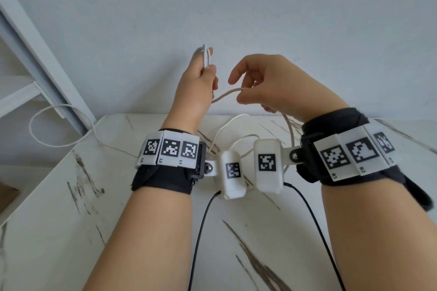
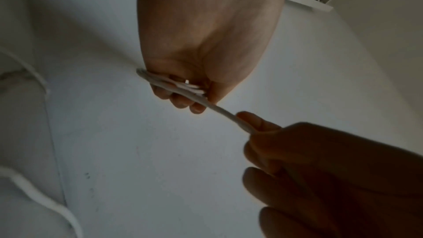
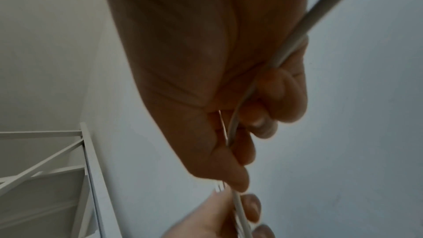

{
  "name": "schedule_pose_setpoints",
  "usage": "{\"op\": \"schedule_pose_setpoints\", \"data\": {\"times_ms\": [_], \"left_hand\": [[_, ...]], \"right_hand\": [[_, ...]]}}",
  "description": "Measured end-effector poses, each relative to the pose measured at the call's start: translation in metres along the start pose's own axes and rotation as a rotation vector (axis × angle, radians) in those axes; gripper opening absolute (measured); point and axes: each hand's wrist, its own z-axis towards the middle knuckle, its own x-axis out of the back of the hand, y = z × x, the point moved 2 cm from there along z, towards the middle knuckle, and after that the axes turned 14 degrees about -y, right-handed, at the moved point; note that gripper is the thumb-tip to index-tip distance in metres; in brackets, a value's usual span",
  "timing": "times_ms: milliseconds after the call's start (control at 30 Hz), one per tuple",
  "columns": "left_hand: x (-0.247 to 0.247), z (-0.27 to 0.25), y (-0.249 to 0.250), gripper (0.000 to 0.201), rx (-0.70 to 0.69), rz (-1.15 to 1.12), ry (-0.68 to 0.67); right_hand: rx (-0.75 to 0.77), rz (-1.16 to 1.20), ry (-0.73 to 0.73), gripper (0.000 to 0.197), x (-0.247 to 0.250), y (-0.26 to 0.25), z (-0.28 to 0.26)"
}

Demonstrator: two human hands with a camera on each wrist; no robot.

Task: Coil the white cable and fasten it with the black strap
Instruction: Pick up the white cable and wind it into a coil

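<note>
Both hands are raised above the far edge of the table. My left hand [image 1: 203, 73] holds a small bundle of folded loops of the white cable [image 1: 206, 55], seen under the fingers as the cable loops [image 2: 169, 82] in the left wrist view. From there the cable [image 1: 227, 94] runs to my right hand [image 1: 264, 87], which pinches it between thumb and fingers; the strand [image 3: 290, 46] passes through that palm. The rest of the cable [image 1: 236, 125] hangs down onto the table. No black strap shows in any view.
A marble-patterned table [image 1: 118, 231] lies below my arms, against a pale wall [image 1: 260, 7]. The cable's long tail [image 1: 49, 125] loops off the table's left side near a white shelf frame [image 1: 35, 54]. Black wrist-camera leads [image 1: 201, 231] cross the table.
</note>
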Motion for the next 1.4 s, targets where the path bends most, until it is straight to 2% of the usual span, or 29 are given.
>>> {"op": "schedule_pose_setpoints", "data": {"times_ms": [133,300,400,533,633,733,867,933,1067,1133,1267,1400], "left_hand": [[-0.001,0.000,-0.006,0.039,0.072,0.108,-0.059],[-0.004,-0.002,-0.010,0.033,0.153,0.182,-0.203],[-0.007,-0.003,-0.009,0.032,0.158,0.253,-0.258],[-0.008,-0.003,-0.012,0.033,0.152,0.270,-0.240],[-0.006,-0.002,-0.011,0.029,0.144,0.196,-0.191],[-0.003,-0.002,-0.007,0.027,0.177,0.039,-0.194],[-0.001,-0.003,-0.002,0.032,0.164,-0.056,-0.280],[0.000,-0.004,0.001,0.033,0.155,-0.086,-0.310],[0.003,-0.008,0.008,0.034,0.118,-0.230,-0.404],[0.004,-0.011,0.013,0.033,0.095,-0.312,-0.469],[0.005,-0.015,0.022,0.033,0.054,-0.416,-0.573],[0.007,-0.017,0.024,0.034,0.031,-0.537,-0.595]], "right_hand": [[0.045,0.077,0.068,0.030,0.016,0.001,-0.007],[0.163,0.249,0.252,0.026,0.030,0.007,-0.010],[0.232,0.409,0.250,0.020,0.033,0.008,-0.011],[0.292,0.503,0.202,0.019,0.035,0.007,-0.010],[0.271,0.425,0.189,0.025,0.033,0.010,-0.006],[0.176,0.271,0.224,0.028,0.030,0.016,-0.003],[0.003,-0.007,0.280,0.030,0.022,0.030,0.003],[-0.064,-0.128,0.276,0.037,0.017,0.040,0.007],[-0.195,-0.259,0.183,0.058,0.009,0.055,0.009],[-0.221,-0.265,0.133,0.062,0.005,0.058,0.009],[-0.264,-0.286,0.084,0.054,-0.001,0.059,0.012],[-0.267,-0.331,0.094,0.030,-0.003,0.055,0.013]]}}
